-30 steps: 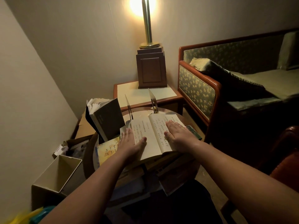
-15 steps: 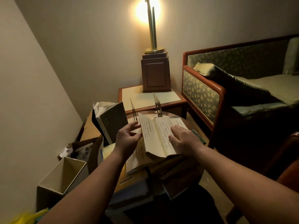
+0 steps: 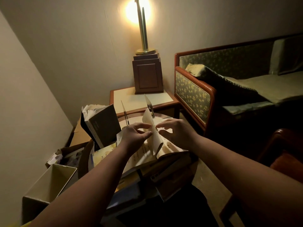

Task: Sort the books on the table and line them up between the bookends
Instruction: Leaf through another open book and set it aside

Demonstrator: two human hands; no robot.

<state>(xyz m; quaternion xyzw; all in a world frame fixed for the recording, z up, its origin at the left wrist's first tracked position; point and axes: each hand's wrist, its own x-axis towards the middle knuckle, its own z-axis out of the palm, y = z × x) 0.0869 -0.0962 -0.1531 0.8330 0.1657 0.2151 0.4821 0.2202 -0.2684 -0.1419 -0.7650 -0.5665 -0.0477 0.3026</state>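
Light: dim, warm, all from the lamp (image 3: 138, 11) ahead of me.
Glare: bulb blown out white.
Shadows: deep over sofa (image 3: 229, 82) and floor.
Blur: my hands' fingers smeared.
Edges: walls bowed.

Living room: sofa (image 3: 237, 79), lamp (image 3: 143, 30).

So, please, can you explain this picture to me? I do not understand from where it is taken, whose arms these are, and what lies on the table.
A camera worn on a person's head took it, looking down at their own bare arms. No machine is here. The left hand and right hand are folding an open book shut, its pages standing up between them. It lies on a pile of books on a round table. Behind stand two thin metal bookends; a dark book stands at the left.
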